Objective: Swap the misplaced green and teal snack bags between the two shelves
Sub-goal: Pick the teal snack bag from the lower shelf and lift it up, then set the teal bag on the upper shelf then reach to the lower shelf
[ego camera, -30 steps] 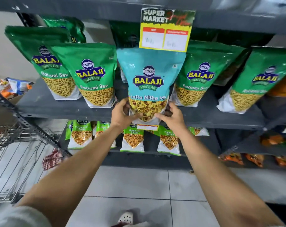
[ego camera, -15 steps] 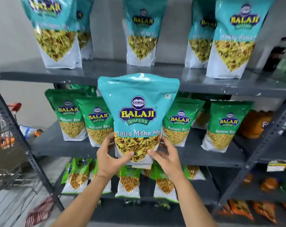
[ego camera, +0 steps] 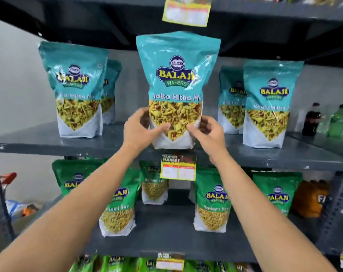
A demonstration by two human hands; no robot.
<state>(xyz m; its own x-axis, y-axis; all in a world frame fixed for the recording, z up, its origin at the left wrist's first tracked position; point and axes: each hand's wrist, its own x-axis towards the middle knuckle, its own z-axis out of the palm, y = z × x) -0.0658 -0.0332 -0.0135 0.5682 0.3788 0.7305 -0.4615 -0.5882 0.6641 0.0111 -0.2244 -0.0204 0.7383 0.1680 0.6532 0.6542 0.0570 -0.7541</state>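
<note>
While both hands grip it: the teal snack bag stands upright at the front edge of the upper shelf, its bottom at or just over the lip; whether it rests there or is only held I cannot tell.
Left hand: wrapped on the bag's lower left side, thumb across the clear window, fingers behind the bag.
Right hand: wrapped on the bag's lower right side, thumb tip on the front near the window's point, fingers curled round the edge.
Bag print: "BALAJI WAFERS" and "Khatta Mitha Mix", partly cut off at the sides, with a yellow mix showing through the window.
Upper shelf neighbours: teal bags at left and teal bags at right, each group with one more bag behind; the held bag is in the gap between them.
Far right of upper shelf: a dark bottle and a green bottle, blurred.
Lower shelf: green snack bags marked "Ratlami Sev" stand in a row, partly hidden by the forearms; an orange pack is at the right end.
Price tag: hangs from the upper shelf's edge, just below the held bag.
Left edge: part of a shopping cart with a red handle.
</note>
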